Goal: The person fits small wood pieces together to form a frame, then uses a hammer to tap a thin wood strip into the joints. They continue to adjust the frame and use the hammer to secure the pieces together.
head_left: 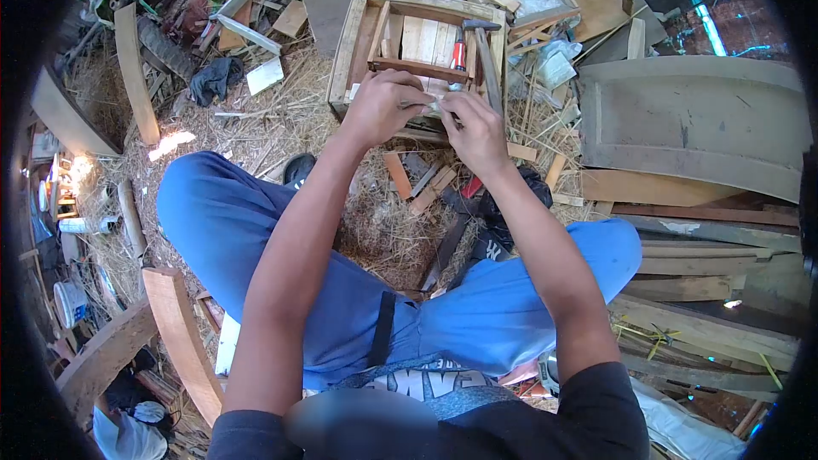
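Note:
Both hands meet over the near side of a wooden box frame (345, 38). My left hand (388, 106) is closed, its fingertips pinched together towards the right. Facing it, my right hand (477, 126) is closed in a pinch as well. Between the fingertips is a small pale piece (434, 106), too small to make out. A hammer (488, 60) lies on the frame's right side, its head at the far end. Left of the hammer is a red-handled tool (458, 55), inside the frame by the inner wooden strips (417, 68).
Wood offcuts (398, 175) and straw cover the ground between my legs. A large wooden panel (690, 119) and stacked boards (699, 230) stand to the right. Curved wooden pieces (136, 77) are at the left. A dark cloth (216, 78) lies beyond my left knee.

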A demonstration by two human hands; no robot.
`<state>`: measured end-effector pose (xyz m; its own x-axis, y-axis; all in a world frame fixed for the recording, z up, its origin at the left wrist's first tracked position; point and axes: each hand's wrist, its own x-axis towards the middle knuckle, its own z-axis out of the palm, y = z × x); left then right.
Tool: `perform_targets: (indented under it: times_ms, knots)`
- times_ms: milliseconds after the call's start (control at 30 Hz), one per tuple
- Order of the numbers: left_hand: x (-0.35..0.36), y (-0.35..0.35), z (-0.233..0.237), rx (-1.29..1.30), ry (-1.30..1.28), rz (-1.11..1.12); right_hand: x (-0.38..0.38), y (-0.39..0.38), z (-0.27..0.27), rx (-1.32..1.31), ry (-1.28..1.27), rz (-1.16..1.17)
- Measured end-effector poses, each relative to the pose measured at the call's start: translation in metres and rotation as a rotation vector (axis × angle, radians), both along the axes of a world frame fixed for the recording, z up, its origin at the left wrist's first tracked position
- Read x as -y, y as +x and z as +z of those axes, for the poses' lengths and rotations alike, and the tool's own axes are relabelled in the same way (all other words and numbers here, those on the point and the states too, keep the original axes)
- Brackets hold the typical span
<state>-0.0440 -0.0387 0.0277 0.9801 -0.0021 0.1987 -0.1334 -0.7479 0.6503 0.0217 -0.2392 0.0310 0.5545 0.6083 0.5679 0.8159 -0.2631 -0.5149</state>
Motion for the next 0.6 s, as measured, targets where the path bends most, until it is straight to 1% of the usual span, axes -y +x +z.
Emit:
perform_targets:
  times_ms: [33,100,333,400,600]
  knots:
    - [0.002,0.001,0.004,0.000,0.002,-0.002,0.000,0.001,0.001,0.000,0.002,-0.002]
    - [0.008,0.004,0.008,0.180,-0.021,-0.066,0.000,0.002,0.002,0.003,-0.005,0.026]
    - [0.007,0.008,0.001,0.099,-0.136,-0.098,0.006,0.008,0.001,0.013,-0.036,0.068]
    - [0.006,0.010,0.000,0.085,-0.204,-0.116,0.009,0.009,0.003,-0.033,-0.041,0.084]
    - [0.009,0.009,0.006,0.104,-0.203,-0.101,0.015,0.006,0.005,-0.089,-0.081,0.085]
